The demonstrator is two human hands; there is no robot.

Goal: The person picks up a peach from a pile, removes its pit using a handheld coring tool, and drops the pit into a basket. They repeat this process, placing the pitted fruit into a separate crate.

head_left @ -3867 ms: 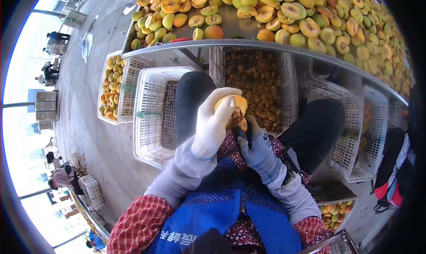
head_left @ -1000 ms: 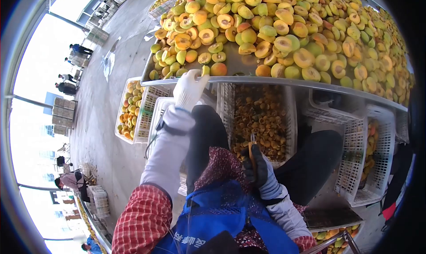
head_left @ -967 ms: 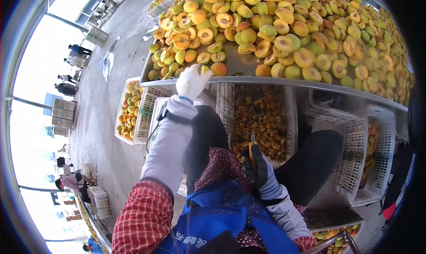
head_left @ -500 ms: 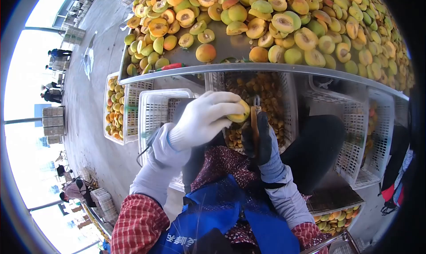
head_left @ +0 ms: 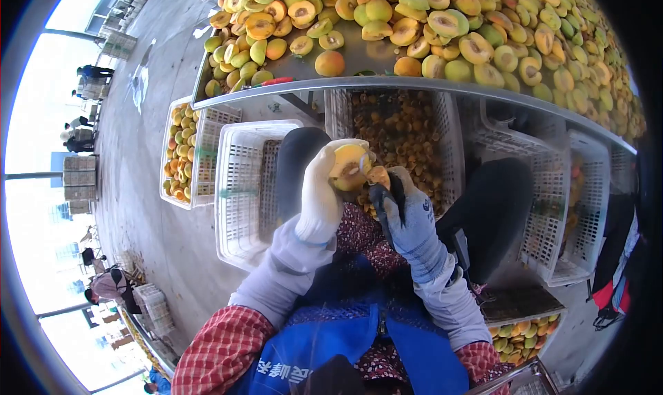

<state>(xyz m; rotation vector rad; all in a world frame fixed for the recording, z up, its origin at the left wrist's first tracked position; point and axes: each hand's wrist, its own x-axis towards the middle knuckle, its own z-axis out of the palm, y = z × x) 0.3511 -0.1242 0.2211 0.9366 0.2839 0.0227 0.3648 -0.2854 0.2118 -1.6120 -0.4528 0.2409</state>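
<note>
My left hand, in a white glove, is closed around a halved yellow apricot-like fruit, its cut face and brown centre turned up. My right hand, in a grey-blue glove with dark fingers, is closed on a short tan-handled tool. Its tip meets the right side of the fruit, where the fingers and fruit partly hide it. Both hands are close together above my lap, in front of a crate holding many small brown-orange pieces.
A metal-edged table heaped with halved and whole fruit spans the front. A red-handled item lies near its edge. White crates stand at left and right; another crate holds fruit. People work at far left.
My left hand has turned, so the fruit's cut face now shows. My right hand has tilted its tool toward the fruit, and the two now meet. The view has shifted slightly.
</note>
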